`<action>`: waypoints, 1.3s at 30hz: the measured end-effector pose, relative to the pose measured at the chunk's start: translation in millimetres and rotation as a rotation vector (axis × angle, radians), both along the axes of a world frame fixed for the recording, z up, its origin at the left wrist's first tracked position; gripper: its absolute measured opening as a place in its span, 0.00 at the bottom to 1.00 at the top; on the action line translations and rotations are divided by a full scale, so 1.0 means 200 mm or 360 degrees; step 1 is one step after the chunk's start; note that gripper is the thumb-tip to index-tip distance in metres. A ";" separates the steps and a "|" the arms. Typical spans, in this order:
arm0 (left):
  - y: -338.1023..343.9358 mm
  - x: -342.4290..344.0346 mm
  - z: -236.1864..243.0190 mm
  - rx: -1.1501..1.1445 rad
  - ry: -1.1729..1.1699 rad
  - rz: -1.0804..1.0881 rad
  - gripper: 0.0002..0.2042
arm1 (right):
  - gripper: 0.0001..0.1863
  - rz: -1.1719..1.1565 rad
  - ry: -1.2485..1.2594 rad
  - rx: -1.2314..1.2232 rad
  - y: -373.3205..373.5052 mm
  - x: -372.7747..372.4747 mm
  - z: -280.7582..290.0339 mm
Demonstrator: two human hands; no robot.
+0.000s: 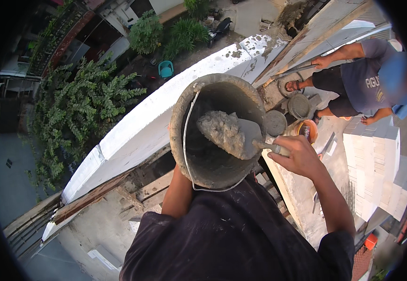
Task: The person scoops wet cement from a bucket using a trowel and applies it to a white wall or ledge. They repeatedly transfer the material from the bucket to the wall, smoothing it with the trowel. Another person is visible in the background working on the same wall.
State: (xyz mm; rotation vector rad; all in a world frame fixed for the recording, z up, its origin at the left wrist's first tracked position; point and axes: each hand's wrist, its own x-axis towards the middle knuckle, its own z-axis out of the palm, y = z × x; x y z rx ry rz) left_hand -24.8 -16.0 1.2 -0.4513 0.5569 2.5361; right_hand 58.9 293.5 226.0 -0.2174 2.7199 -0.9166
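A mortar-caked bucket (181, 140) is held up in front of my chest, its mouth tilted toward me and its wire handle (185, 136) lying across the rim. My left forearm (176, 196) runs up behind the bucket and bears it; the bucket's wall hides the fingers. In my right hand (297, 157) is the grip of a trowel (250, 136), fingers closed round it at the bucket's right rim. A thick heap of wet grey mortar (222, 133) sits on the blade, over the bucket's mouth. The bucket's inside is dark and smeared with mortar.
A white block wall (142, 117) curves past on the left, with mortar lumps (259, 49) on its far top. At right a co-worker (367, 79) holds a long handle beside mortar-filled pails (299, 106) and an orange bucket (308, 131). White blocks (369, 159) are stacked nearer.
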 end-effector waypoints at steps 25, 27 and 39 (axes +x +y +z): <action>-0.02 0.09 0.00 0.0202 -0.0108 -0.0020 0.39 | 0.16 -0.0757 -0.0424 -0.1090 0.24 -0.18 0.17; 0.02 0.04 0.00 0.0225 -0.0091 -0.0064 0.39 | 0.16 -0.0273 -0.0194 -0.0261 0.17 -0.12 0.38; 0.04 -0.12 0.52 -0.0526 0.0940 -0.0554 0.29 | 0.09 0.0682 0.0967 0.1404 -0.35 0.02 0.35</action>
